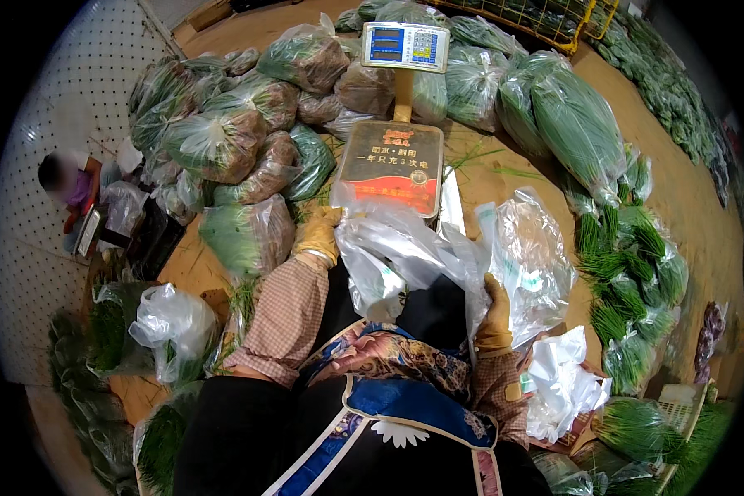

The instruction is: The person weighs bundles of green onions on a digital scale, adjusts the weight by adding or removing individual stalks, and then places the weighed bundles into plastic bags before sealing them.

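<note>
Across my lap stretches a clear plastic bag [403, 251], crumpled and looking empty. My left hand [320, 234], in a yellowish glove, is closed on the bag's left end beside the scale. On the right, my gloved right hand [495, 313] is upright against the bag's other end; its fingers are partly hidden by plastic, so its grip cannot be made out. Just beyond the bag stands a digital platform scale [392, 162] with its display [405, 46] raised on a post. A stack of clear plastic bags [527, 266] lies right of my right hand.
Filled bags of green stalks [214, 146] crowd the left and far side. Large bagged bundles [576, 124] and loose green bunches [620, 273] line the right. White plastic [561, 384] lies on a crate at right. Another person [77, 186] sits far left by a second scale.
</note>
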Tool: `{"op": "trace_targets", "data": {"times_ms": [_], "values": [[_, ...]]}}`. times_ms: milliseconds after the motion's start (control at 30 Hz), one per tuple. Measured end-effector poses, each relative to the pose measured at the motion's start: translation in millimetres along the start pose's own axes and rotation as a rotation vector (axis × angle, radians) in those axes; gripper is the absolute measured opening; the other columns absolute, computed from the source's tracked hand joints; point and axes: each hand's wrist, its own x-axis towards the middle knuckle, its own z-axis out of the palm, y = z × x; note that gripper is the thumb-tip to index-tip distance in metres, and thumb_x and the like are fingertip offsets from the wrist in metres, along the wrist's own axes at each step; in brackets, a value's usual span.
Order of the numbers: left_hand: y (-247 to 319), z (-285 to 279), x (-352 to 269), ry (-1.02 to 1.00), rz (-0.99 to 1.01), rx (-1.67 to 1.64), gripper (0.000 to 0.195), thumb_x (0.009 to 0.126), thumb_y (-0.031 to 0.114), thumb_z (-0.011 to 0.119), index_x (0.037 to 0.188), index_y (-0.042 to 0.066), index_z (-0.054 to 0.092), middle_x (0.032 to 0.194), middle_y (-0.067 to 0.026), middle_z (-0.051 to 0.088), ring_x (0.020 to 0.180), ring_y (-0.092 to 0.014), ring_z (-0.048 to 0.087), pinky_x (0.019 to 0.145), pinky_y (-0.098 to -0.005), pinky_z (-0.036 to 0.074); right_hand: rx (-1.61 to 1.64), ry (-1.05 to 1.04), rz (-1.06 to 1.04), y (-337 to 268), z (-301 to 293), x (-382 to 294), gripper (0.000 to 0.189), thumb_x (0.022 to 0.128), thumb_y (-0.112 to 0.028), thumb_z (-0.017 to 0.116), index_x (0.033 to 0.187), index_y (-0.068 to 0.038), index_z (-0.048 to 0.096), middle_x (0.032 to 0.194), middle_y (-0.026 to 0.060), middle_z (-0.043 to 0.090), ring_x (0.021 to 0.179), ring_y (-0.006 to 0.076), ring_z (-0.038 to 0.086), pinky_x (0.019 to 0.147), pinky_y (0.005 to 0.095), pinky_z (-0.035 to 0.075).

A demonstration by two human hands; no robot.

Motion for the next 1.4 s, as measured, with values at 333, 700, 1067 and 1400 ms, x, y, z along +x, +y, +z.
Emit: {"op": "trace_targets", "data": {"times_ms": [333, 700, 1067, 1400], "values": [[22.5, 6.5, -52.9, -0.07, -0.222, -0.232, 0.018, 0.084, 0.01, 0.048, 0.096, -0.004, 0.043, 0.099, -0.0294, 0.051, 0.091, -0.039, 0.055, 0.072, -0.0476, 0.051, -0.045, -0.094, 0.008, -9.3, 14.7, -17.1, 0.034, 0.082, -0.021, 0.049, 0.105, 0.003, 0.053, 0.097, 0.0086, 0.056, 0.088, 0.0174, 0.053, 0.08, 0.0264, 0.041], [31.7, -90.6, -82.7, 0.259, -0.115, -0.04, 0.009, 0.079, 0.004, 0.05, 0.08, 0.004, 0.042, 0.082, -0.014, 0.053, 0.075, -0.031, 0.058, 0.062, -0.0462, 0.053, 0.026, -0.064, 0.072, -16.3, 31.5, -31.1, 0.031, 0.082, -0.021, 0.05, 0.101, 0.003, 0.053, 0.093, 0.0083, 0.056, 0.084, 0.0184, 0.053, 0.075, 0.0278, 0.043], [64.1, -375.7, -66.4, 0.975, 0.409, 0.963, 0.017, 0.073, 0.016, 0.057, 0.085, 0.006, 0.052, 0.077, -0.0083, 0.053, 0.069, -0.021, 0.051, 0.065, -0.0322, 0.044, 0.014, -0.189, 0.148, -6.2, 39.7, -31.9, 0.035, 0.082, -0.023, 0.049, 0.106, 0.002, 0.052, 0.098, 0.0092, 0.055, 0.087, 0.019, 0.053, 0.076, 0.0282, 0.043], [78.8, -189.9, -107.8, 0.738, 0.54, 1.307, 0.032, 0.071, 0.022, 0.064, 0.094, 0.0, 0.056, 0.094, -0.0141, 0.055, 0.088, -0.029, 0.052, 0.08, -0.0371, 0.04, -0.052, -0.201, 0.194, 12.9, 34.4, -14.4, 0.035, 0.081, -0.025, 0.049, 0.105, 0.0, 0.053, 0.098, 0.0092, 0.056, 0.085, 0.0192, 0.054, 0.076, 0.0284, 0.043]]}}
